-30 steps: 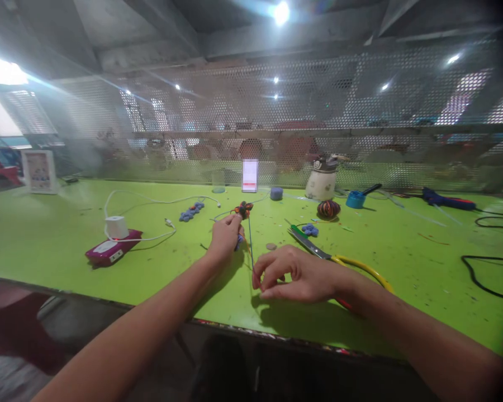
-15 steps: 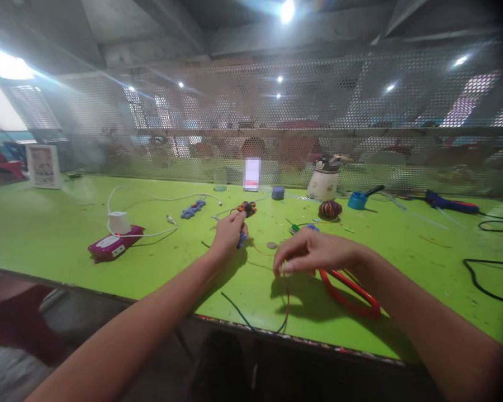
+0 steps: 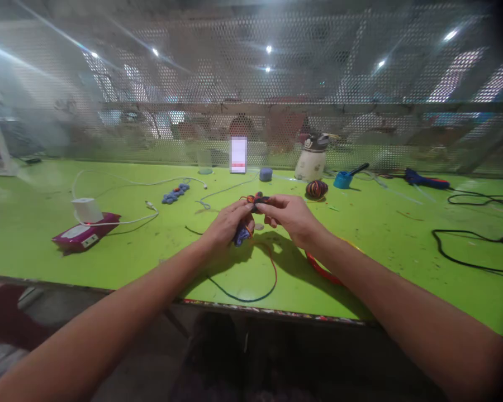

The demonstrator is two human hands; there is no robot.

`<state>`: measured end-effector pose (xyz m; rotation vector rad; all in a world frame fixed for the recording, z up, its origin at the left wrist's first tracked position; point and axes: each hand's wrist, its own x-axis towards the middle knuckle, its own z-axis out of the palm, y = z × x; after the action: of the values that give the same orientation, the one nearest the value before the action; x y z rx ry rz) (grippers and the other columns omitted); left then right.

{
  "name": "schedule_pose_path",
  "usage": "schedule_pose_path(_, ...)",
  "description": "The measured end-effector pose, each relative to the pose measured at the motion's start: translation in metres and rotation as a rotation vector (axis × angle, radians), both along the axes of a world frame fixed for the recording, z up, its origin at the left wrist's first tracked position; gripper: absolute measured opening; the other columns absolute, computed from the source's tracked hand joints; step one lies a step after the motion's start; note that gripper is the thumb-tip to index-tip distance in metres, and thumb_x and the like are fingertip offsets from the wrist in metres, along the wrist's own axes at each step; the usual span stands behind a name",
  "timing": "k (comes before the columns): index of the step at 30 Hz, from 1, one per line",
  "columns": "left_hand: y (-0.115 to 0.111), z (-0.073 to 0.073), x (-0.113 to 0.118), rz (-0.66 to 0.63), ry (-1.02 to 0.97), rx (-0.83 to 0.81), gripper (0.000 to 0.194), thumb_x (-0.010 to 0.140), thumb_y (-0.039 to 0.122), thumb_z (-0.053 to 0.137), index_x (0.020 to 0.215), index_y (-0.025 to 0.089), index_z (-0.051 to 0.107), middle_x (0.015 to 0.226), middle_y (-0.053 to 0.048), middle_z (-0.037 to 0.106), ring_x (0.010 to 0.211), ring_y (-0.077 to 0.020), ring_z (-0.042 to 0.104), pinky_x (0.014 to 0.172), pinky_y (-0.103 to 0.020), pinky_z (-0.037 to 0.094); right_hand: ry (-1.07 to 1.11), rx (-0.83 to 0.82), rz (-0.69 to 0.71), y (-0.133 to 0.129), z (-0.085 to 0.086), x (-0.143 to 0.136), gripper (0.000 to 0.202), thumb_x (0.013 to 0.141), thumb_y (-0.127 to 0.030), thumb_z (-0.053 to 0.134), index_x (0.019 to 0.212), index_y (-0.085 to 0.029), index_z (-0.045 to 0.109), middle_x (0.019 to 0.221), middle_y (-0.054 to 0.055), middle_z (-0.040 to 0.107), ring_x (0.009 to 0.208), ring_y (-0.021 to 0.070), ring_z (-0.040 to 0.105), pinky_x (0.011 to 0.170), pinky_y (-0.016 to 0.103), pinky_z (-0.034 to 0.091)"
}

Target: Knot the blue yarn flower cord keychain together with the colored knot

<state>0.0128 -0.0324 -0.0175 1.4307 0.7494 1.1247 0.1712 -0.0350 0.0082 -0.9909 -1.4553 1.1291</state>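
Both hands meet over the green table around a small dark and orange yarn piece point(image 3: 255, 199). My left hand point(image 3: 230, 223) pinches its left side, and a blue-purple yarn piece point(image 3: 242, 235) hangs below those fingers. My right hand point(image 3: 291, 215) is closed on the yarn piece's right side, fingertips close to the left thumb. A red and dark strand point(image 3: 275, 273) curves over the table below the hands. Behind the right forearm lies a red ring-shaped object point(image 3: 322, 270), partly hidden. A multicoloured yarn ball point(image 3: 317, 190) sits beyond the right hand.
Purple power strip point(image 3: 73, 237) with white charger point(image 3: 88, 210) at left; blue braided yarn piece point(image 3: 176, 193) behind it. At the back stand a phone point(image 3: 238, 154), blue yarn roll point(image 3: 265, 174) and pale jug point(image 3: 311, 162). Blue cup point(image 3: 342, 179), glue gun point(image 3: 426, 179) and black cable point(image 3: 461, 258) at right.
My right hand has moved left and away from me, from the loose strand to the yarn piece, and now grips it beside my left hand. The view has tilted down and shifted right.
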Motion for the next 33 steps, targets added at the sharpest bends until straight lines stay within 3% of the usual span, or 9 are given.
schedule_pose_path(6,0.0,0.004,-0.001,-0.115,-0.103,-0.246,0.029,0.088,0.04,0.046,0.084,0.016,0.06,0.063,-0.004,0.061,0.052,-0.0134,0.055,0.049,-0.024,0.043,-0.003,-0.025,0.032,0.004,0.002,0.009,0.025,0.065,-0.031,0.076,0.078,-0.011,0.07,0.067,0.003,0.065,0.049,0.0063,0.043,0.048,0.024,0.032)
schedule_pose_path(16,0.001,0.001,-0.007,-0.171,-0.123,-0.391,0.015,0.082,0.022,0.055,0.083,0.01,0.065,0.072,-0.006,0.061,0.059,-0.0125,0.058,0.055,-0.024,0.047,-0.035,-0.17,0.04,0.015,-0.006,0.013,0.016,0.072,-0.022,0.072,0.081,-0.01,0.072,0.061,0.001,0.059,0.048,0.0064,0.043,0.045,0.023,0.031)
schedule_pose_path(19,0.002,0.002,-0.007,-0.187,-0.122,-0.388,0.011,0.082,0.019,0.058,0.081,0.011,0.065,0.073,-0.006,0.061,0.061,-0.0126,0.058,0.058,-0.024,0.048,-0.088,-0.219,-0.005,0.016,-0.006,0.015,0.02,0.077,-0.031,0.071,0.075,-0.011,0.071,0.064,0.005,0.062,0.049,0.0069,0.045,0.043,0.022,0.032)
schedule_pose_path(22,0.004,0.001,-0.007,-0.146,-0.131,-0.371,0.01,0.083,0.016,0.057,0.082,0.011,0.065,0.072,-0.007,0.062,0.06,-0.0125,0.058,0.059,-0.025,0.048,-0.165,-0.286,-0.057,0.015,-0.006,0.016,0.04,0.081,-0.049,0.064,0.069,-0.011,0.068,0.068,0.01,0.067,0.047,0.0077,0.046,0.041,0.023,0.033)
schedule_pose_path(25,0.006,0.001,-0.007,-0.048,-0.15,-0.379,0.012,0.084,0.014,0.054,0.08,0.011,0.065,0.071,-0.007,0.063,0.059,-0.0124,0.059,0.057,-0.024,0.048,-0.17,-0.282,0.045,0.01,-0.008,0.013,0.05,0.082,-0.058,0.059,0.07,-0.011,0.07,0.08,0.014,0.071,0.049,0.009,0.05,0.044,0.024,0.039)
schedule_pose_path(28,0.009,0.002,-0.009,0.023,-0.135,-0.395,0.012,0.084,0.014,0.053,0.078,0.012,0.063,0.068,-0.006,0.062,0.055,-0.013,0.058,0.052,-0.025,0.048,-0.207,-0.274,0.156,0.001,-0.009,0.005,0.037,0.076,-0.047,0.071,0.089,-0.012,0.071,0.081,0.012,0.072,0.047,0.0077,0.049,0.043,0.023,0.038)
schedule_pose_path(31,0.013,0.003,-0.013,0.067,-0.101,-0.358,0.01,0.084,0.015,0.055,0.083,0.011,0.064,0.068,-0.006,0.063,0.054,-0.0131,0.059,0.051,-0.025,0.048,-0.212,-0.346,0.263,-0.006,-0.009,0.0,0.05,0.069,-0.03,0.078,0.114,-0.015,0.062,0.071,0.006,0.07,0.041,0.0058,0.042,0.038,0.02,0.029)
schedule_pose_path(33,0.015,0.003,-0.015,0.07,-0.076,-0.344,0.01,0.084,0.015,0.056,0.085,0.011,0.065,0.071,-0.007,0.064,0.056,-0.013,0.061,0.052,-0.024,0.049,-0.219,-0.374,0.294,-0.008,-0.007,0.0,0.052,0.068,-0.025,0.077,0.116,-0.014,0.061,0.061,0.003,0.067,0.038,0.0046,0.037,0.036,0.019,0.021)
